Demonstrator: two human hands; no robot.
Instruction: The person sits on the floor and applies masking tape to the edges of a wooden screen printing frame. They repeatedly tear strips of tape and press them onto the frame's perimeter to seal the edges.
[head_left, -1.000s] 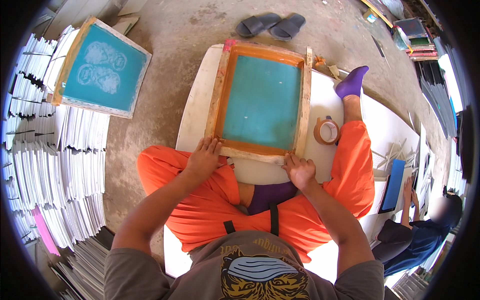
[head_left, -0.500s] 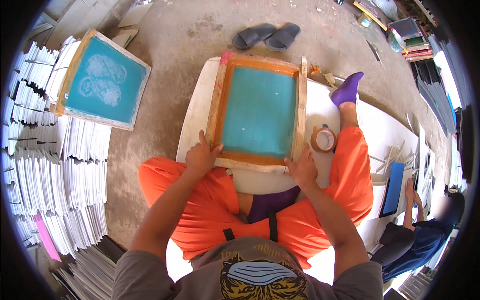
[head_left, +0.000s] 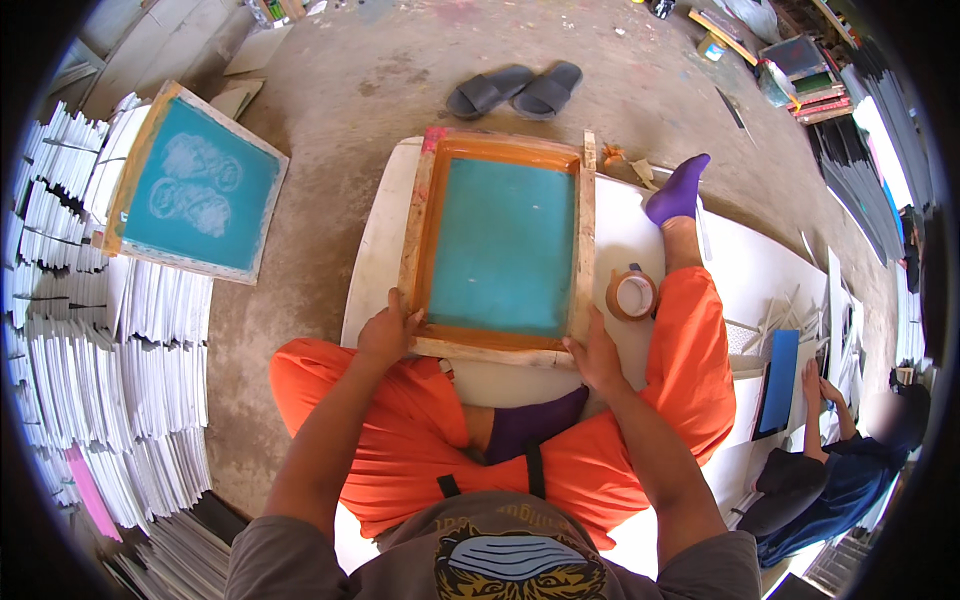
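Observation:
A silk-screen printing frame [head_left: 502, 250] with wooden sides, brown tape along its inner edges and blue-green mesh lies before me on a white board [head_left: 375, 240]. My left hand [head_left: 385, 332] holds its near left corner, thumb at the inner side and fingers along the outer side. At the near right corner my right hand [head_left: 597, 356] grips the wood, its thumb on the near rail and fingers along the right side. A roll of brown tape [head_left: 612, 300] lies right of the frame, beside my leg. The undersides of both grips are hidden.
A second screen frame [head_left: 205, 185] with pale sole-shaped marks leans on tall stacks of white sheets [head_left: 150, 370] at left. Black slippers [head_left: 515, 90] lie beyond the board. At right, another person [head_left: 840, 470] handles sheets near a blue panel [head_left: 780, 380].
The view has shifted slightly, so the scene sits lower and further left. My left fingers, spread before, now close along the frame's side; my right hand stays at its corner.

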